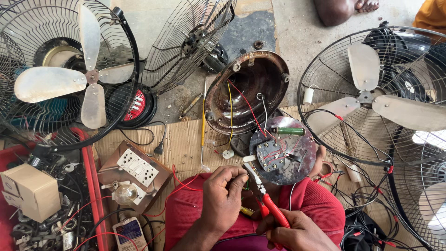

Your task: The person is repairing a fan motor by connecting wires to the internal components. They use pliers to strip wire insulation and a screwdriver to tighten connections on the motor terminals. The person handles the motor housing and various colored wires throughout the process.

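Left hand point(223, 197): pinched on thin wire | right hand point(297, 232): red-handled metal pliers point(265, 197) gripped | jaws near round grey metal motor plate point(283, 151) | rusty bowl-shaped housing point(248, 90) behind.

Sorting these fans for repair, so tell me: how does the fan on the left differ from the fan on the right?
The left fan has no front grille over its blades; the right fan is caged, blades behind wire. The left fan shows four pale blades, the right fan three. Both have round wire guards and lie on the floor.

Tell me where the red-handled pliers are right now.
In the head view, low and right of centre: the red-handled pliers are in the right hand, tips beside the left hand.
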